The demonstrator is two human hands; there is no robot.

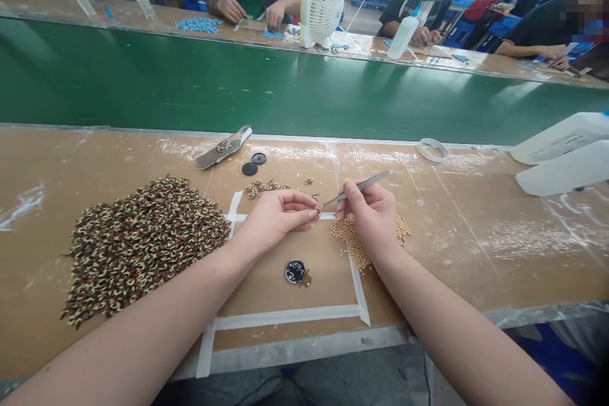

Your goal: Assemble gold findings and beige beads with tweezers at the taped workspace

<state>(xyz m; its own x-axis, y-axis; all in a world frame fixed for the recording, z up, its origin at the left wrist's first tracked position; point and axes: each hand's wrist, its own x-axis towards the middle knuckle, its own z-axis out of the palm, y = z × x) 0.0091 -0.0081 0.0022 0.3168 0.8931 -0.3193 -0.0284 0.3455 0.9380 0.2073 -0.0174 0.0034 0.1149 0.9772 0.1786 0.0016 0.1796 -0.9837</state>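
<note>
My left hand (280,216) pinches a tiny part between thumb and fingertips, too small to make out fully. In my right hand (371,212) is a pair of metal tweezers (364,185), its tip close to that part. Beneath the right hand lies a pile of small tan beads (354,244). Several small assembled pieces (264,188) lie just beyond the left hand. Nearer to me sits a small round lid (295,271) with dark, shiny liquid in it. A large heap of small brown, cream and red pieces (147,244) spreads left of my left hand.
White tape (290,317) marks a rectangle on the brown table. Behind stand two black discs (250,169), a bent strip (223,148), and a tape roll (432,150). White bottles (566,168) lie right. Across the green belt (190,82) are co-workers and a fan (322,0).
</note>
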